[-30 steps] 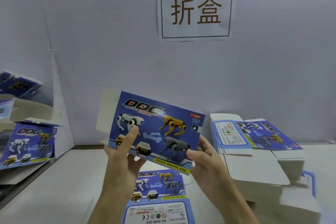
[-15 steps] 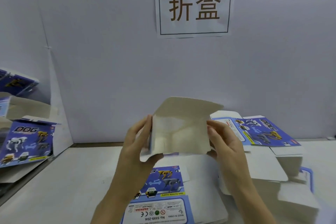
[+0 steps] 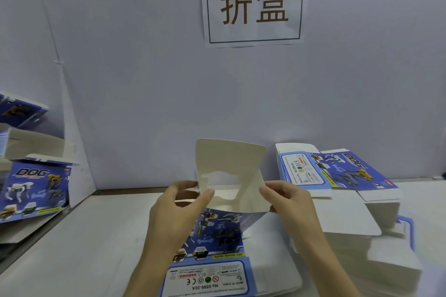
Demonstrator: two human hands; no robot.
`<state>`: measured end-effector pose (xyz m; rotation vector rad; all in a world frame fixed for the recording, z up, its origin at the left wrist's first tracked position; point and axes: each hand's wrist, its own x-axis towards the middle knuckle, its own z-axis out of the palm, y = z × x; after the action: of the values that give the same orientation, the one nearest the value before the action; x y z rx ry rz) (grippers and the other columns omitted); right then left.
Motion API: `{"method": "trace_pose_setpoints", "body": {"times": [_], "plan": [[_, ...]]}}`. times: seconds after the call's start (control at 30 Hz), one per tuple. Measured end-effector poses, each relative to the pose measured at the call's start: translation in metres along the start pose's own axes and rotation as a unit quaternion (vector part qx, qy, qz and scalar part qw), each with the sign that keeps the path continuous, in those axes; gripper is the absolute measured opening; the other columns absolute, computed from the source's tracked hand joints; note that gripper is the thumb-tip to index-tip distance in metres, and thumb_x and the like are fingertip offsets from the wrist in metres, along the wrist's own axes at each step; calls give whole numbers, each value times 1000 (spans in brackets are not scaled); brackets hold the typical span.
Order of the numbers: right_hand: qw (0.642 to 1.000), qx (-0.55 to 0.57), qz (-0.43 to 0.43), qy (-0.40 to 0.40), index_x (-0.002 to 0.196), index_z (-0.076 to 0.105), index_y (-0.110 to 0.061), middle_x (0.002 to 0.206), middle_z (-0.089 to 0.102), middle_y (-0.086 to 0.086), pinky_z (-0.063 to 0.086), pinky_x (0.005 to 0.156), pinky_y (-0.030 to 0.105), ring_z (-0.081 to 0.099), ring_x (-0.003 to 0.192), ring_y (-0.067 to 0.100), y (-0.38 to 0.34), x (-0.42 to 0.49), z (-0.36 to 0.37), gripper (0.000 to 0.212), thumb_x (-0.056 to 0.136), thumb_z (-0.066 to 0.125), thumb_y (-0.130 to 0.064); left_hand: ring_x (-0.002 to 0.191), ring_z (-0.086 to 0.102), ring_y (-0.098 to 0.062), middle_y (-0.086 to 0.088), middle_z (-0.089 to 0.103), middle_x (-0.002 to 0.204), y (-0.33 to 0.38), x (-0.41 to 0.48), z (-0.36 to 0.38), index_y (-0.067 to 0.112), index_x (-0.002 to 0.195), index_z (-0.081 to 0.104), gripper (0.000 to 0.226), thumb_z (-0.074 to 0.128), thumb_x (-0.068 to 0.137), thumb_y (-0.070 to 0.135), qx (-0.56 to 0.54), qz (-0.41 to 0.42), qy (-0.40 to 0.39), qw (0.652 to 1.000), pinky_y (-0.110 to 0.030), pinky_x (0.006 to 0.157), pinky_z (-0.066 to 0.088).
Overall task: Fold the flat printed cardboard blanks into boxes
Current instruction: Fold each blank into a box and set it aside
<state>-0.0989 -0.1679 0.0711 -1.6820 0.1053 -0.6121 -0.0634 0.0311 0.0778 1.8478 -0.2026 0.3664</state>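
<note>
Entry one: a blue printed cardboard box (image 3: 223,224), white inside, opened into a tube. We find it held in the air between both hands, above the middle of the white table (image 3: 84,248) and in front of the pale grey wall (image 3: 144,79). Its open end faces up and toward us, and a rounded white top flap (image 3: 229,154) stands upright at the far side.

Entry two: the left hand (image 3: 176,210). We see its thumb laid on the near side of the box's left side flap and its fingers curled behind, pinching the card between them.

Entry three: the right hand (image 3: 289,202). Its thumb presses the right side flap from the near side with the other fingers closed behind, so the flap is clamped.

Entry four: a flat blue printed cardboard blank (image 3: 210,272), lying face up on the table directly below the held box, its warning label nearest us and upside down.

Entry five: a stack of flat blanks (image 3: 337,173) at the right, near the right hand, against the wall. The top ones show print, those below plain white.

Entry six: a pile of blue printed cartons (image 3: 33,190) at the left edge, well apart from the hands. We cannot tell how fully each is folded.

Entry seven: a white paper sign (image 3: 253,3) with two brown framed characters, on the wall above.
</note>
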Motion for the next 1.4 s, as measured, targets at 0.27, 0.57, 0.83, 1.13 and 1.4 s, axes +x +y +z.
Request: {"method": "trace_pose_setpoints", "body": {"times": [0.27,0.57,0.83,1.13,1.4], "plan": [[996,67,60,13,82,71,-22,66,71,-13,52,55,19,62,61,10,-6,4,-9,16,91,63,-11,73,72,-8,9,76,80,-1,7,-12,19,89,72,18,60,91,6,-148,-68,-70,984,-15,55,54],[948,257,164,-91,86,73,-8,79,74,6,54,53,25,66,76,19,-15,10,-31,25,93,50,0,75,72,-16,-3,75,84,8,7,-17,12,101,67,14,57,91,11,-213,-57,-119,968,-23,57,57],[900,379,169,-131,72,80,-14,85,76,7,58,55,28,72,70,15,-23,4,-26,22,82,60,-16,80,72,-21,-14,73,96,6,5,-19,8,95,73,26,58,77,19,-387,-54,-161,906,-27,63,59],[921,319,181,-132,101,63,-9,81,72,6,53,48,23,67,63,13,-26,3,-21,24,79,63,-19,89,71,-16,-12,72,108,5,7,-21,12,104,75,37,60,80,36,-343,10,-154,926,-26,72,58],[837,483,235,-103,101,63,-2,91,74,17,60,58,31,73,72,24,-26,-3,-2,17,88,55,-10,146,4,2,32,-8,154,6,-13,7,47,142,-29,141,61,41,89,201,262,-91,939,-27,119,14]]}}
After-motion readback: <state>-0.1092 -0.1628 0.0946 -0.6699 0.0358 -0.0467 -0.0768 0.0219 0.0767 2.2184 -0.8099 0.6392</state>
